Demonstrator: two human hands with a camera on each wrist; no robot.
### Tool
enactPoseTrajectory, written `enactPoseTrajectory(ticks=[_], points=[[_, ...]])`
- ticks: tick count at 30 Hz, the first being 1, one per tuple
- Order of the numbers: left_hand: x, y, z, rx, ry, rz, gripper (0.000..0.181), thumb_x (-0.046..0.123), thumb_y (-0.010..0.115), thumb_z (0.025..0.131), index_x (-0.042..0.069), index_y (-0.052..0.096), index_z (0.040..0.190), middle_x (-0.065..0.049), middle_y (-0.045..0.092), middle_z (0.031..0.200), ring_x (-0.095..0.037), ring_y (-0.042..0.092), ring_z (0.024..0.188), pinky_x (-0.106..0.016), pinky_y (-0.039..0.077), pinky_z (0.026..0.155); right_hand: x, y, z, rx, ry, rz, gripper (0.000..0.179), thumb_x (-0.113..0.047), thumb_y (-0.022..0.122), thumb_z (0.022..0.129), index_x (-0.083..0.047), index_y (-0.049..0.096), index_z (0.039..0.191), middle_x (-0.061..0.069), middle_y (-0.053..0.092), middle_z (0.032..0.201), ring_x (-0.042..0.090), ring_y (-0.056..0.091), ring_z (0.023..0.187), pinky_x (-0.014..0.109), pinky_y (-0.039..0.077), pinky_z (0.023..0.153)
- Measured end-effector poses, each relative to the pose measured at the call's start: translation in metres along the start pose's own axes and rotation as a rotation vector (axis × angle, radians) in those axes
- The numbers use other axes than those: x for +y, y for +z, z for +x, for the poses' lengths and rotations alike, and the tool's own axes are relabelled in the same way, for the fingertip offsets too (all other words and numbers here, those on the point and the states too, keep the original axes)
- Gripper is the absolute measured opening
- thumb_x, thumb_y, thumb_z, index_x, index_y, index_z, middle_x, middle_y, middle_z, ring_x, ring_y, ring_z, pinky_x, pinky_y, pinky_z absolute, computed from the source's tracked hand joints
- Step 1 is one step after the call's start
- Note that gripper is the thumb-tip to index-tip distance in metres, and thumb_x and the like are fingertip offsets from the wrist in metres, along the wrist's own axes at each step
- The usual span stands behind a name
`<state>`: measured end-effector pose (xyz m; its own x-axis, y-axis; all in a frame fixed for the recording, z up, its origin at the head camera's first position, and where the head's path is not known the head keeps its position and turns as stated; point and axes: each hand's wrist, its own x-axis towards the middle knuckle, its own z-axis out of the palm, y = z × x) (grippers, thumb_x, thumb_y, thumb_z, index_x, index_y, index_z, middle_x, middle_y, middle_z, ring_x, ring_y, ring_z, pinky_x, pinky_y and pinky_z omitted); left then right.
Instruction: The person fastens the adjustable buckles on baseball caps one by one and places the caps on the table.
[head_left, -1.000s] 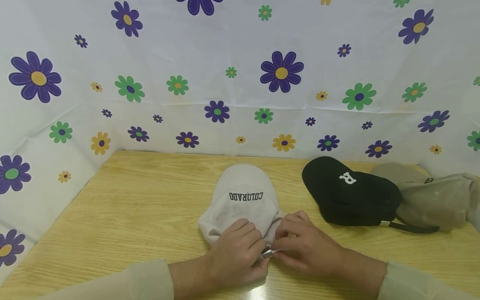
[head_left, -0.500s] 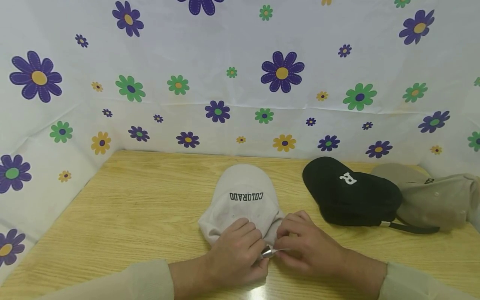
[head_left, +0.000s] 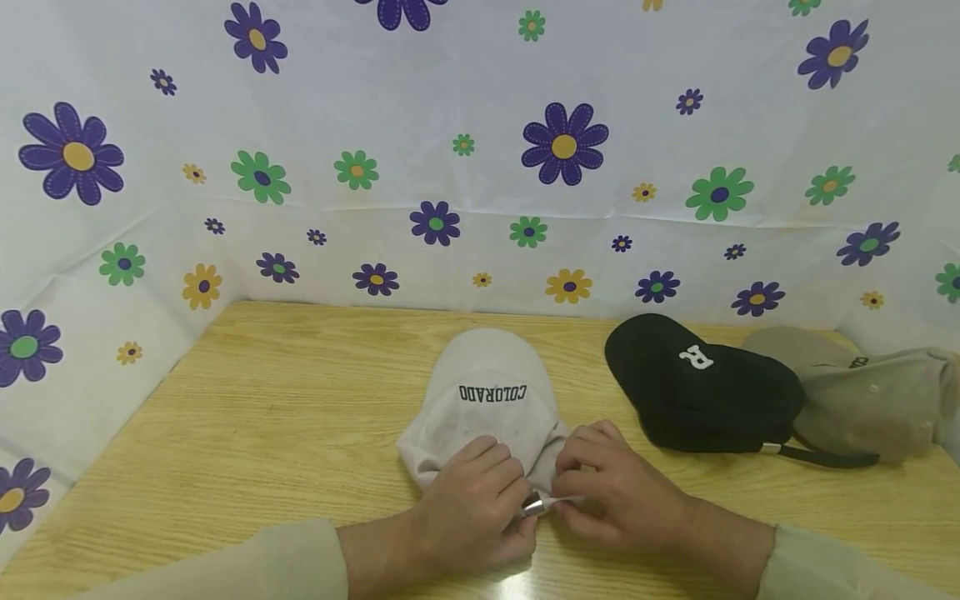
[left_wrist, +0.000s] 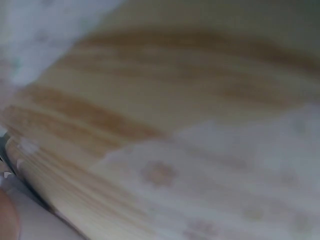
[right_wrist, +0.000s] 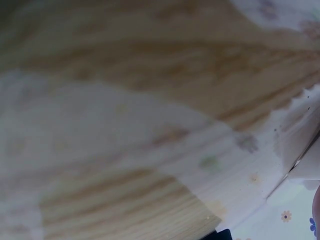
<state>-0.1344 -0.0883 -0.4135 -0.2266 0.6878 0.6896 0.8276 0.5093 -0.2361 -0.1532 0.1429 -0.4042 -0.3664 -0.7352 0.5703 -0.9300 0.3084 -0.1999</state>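
In the head view, a light grey baseball cap [head_left: 492, 358] lies mid-table, its brim pointing away and its COLORADO lettering upside down to me. My left hand [head_left: 477, 497] grips the back edge of the cap, fingers curled beside a shiny metal buckle [head_left: 534, 504]. A thin pale strap [head_left: 564, 499] runs from that buckle to my right hand [head_left: 615, 487], which pinches it between thumb and fingers. Part of the strap and the cap's rear opening are hidden behind the hands. Both wrist views are blurred and show mainly wood grain and flowered cloth.
To the right, a black cap [head_left: 712, 396] with a white R rests against a tan cap [head_left: 870, 400]; its loose strap trails toward the right. The wooden table [head_left: 247, 417] meets a flowered cloth backdrop [head_left: 450, 108] at the back and sides.
My right hand has shifted slightly to the right with the strap, and a little more strap shows beside the buckle. My left hand and the cap stay nearly still.
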Motion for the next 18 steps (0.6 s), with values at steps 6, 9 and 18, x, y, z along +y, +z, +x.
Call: enactPoseTrajectory(ticks=[6, 9, 18], points=[[-0.0001, -0.0004, -0.0001, 0.0, -0.001, 0.0, 0.013, 0.028, 0.063, 0.068, 0.017, 0.056, 0.067, 0.007, 0.05, 0.065, -0.013, 0.044, 0.06, -0.029, 0.044, 0.07, -0.0004, -0.0002, 0.0002, 0.018, -0.01, 0.001, 0.012, -0.016, 0.073, 0.078, -0.025, 0.065, 0.081, -0.014, 0.054, 0.09, 0.003, 0.048, 0.088, 0.026, 0.031, 0.084], [-0.0001, -0.0004, 0.0, -0.001, -0.003, 0.001, 0.013, 0.028, 0.062, 0.069, 0.017, 0.056, 0.067, 0.007, 0.05, 0.065, -0.013, 0.044, 0.06, -0.029, 0.043, 0.07, 0.0, 0.0002, 0.0005, 0.032, -0.025, 0.001, 0.014, -0.015, 0.073, 0.076, -0.024, 0.064, 0.081, -0.013, 0.054, 0.09, 0.004, 0.048, 0.088, 0.027, 0.032, 0.084], [-0.0001, -0.001, -0.0004, -0.01, -0.013, 0.019, 0.014, 0.03, 0.061, 0.07, 0.016, 0.06, 0.07, 0.006, 0.051, 0.067, -0.014, 0.047, 0.062, -0.031, 0.044, 0.074, 0.001, 0.001, 0.0006, 0.065, -0.045, -0.011, 0.016, -0.013, 0.073, 0.07, -0.024, 0.062, 0.078, -0.013, 0.053, 0.087, 0.005, 0.049, 0.086, 0.027, 0.032, 0.084]])
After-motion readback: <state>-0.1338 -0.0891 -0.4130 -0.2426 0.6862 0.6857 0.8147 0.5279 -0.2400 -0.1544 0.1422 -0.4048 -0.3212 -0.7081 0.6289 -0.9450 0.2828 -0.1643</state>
